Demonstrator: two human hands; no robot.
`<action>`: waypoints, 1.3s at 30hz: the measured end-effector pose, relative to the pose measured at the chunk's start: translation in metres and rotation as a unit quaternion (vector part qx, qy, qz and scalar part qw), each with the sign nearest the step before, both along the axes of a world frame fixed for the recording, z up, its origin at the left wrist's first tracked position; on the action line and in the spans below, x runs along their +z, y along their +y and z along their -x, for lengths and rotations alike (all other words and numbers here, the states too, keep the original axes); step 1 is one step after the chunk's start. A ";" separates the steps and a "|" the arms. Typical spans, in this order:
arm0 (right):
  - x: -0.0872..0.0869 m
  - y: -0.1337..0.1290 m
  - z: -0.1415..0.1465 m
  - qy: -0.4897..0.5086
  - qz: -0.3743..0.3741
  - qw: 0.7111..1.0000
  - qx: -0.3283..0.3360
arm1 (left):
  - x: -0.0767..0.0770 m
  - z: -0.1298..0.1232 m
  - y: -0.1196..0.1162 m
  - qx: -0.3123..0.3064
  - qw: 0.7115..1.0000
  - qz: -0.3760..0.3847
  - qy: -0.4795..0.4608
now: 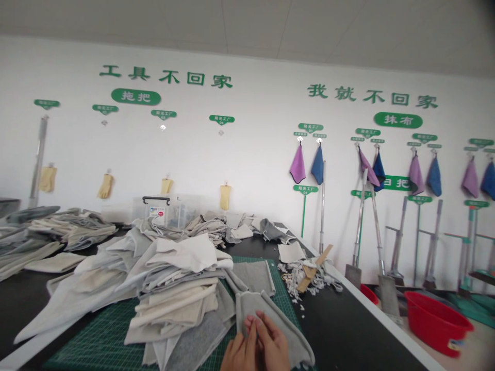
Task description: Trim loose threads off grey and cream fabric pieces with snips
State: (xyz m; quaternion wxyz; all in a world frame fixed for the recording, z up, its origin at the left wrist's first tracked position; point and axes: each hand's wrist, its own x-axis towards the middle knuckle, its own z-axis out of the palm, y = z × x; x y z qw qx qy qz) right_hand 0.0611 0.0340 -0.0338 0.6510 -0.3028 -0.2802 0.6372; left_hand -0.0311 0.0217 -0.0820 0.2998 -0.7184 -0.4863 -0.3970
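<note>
My left hand and my right hand are close together at the bottom of the view, fingertips pinching a folded edge of a grey felt-like cloth. The cloth lies on a green cutting mat, and part of it hangs towards me. To the left of my hands rises a loose pile of beige and grey cloth pieces, its edge close to my left hand. The lower parts of both hands are cut off by the frame.
The mat sits on a black table. White scraps and a wooden strip lie right of the mat. More cloth heaps and a plastic box stand beyond. A red basin and mops stand right of the table.
</note>
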 end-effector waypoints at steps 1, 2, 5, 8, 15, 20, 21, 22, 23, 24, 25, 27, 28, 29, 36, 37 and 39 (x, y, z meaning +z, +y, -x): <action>0.001 -0.003 0.001 -0.001 0.000 1.000 0.002 | 0.000 0.002 0.000 -0.013 1.000 -0.008 0.018; 0.002 -0.005 0.002 0.000 0.000 1.000 0.004 | 0.002 0.003 -0.002 -0.024 0.999 -0.004 0.031; 0.005 -0.012 0.004 0.003 -0.008 1.000 0.000 | 0.015 0.003 -0.016 -0.022 0.998 0.044 0.027; 0.007 -0.014 0.006 0.008 -0.020 1.000 -0.009 | 0.029 0.000 -0.030 -0.021 0.996 0.087 -0.003; 0.011 -0.015 0.005 0.021 -0.019 1.000 -0.003 | 0.035 -0.001 -0.036 -0.028 0.993 0.115 -0.015; 0.007 -0.014 0.006 -0.005 -0.029 0.999 -0.028 | 0.036 0.000 -0.037 -0.037 0.988 0.147 -0.018; 0.007 -0.013 0.007 -0.008 -0.032 0.999 -0.026 | 0.037 0.000 -0.038 -0.040 0.987 0.152 -0.017; 0.006 -0.013 0.007 -0.008 -0.033 0.999 -0.023 | 0.037 0.000 -0.038 -0.041 0.987 0.155 -0.015; 0.006 -0.013 0.007 -0.006 -0.032 0.999 -0.019 | 0.037 0.000 -0.038 -0.040 0.987 0.156 -0.014; 0.006 -0.013 0.007 -0.004 -0.030 0.999 -0.016 | 0.036 0.000 -0.039 -0.037 0.987 0.156 -0.014; 0.007 -0.013 0.007 -0.002 -0.029 0.999 -0.014 | 0.036 0.000 -0.039 -0.033 0.987 0.155 -0.016; 0.007 -0.014 0.007 -0.004 -0.030 0.999 -0.017 | 0.036 0.000 -0.039 -0.031 0.987 0.155 -0.018; 0.008 -0.014 0.007 -0.007 -0.032 0.999 -0.019 | 0.036 0.001 -0.039 -0.032 0.987 0.157 -0.017; 0.008 -0.015 0.007 -0.011 -0.033 0.999 -0.022 | 0.037 0.001 -0.039 -0.036 0.986 0.161 -0.016; 0.006 -0.015 0.006 -0.029 -0.046 0.998 -0.015 | 0.040 0.003 -0.040 -0.042 0.980 0.191 -0.023; 0.005 -0.015 0.006 -0.034 -0.047 0.998 -0.017 | 0.041 0.003 -0.040 -0.044 0.979 0.196 -0.024; 0.003 -0.014 0.007 -0.045 -0.050 0.997 -0.025 | 0.044 0.002 -0.041 -0.052 0.976 0.210 -0.020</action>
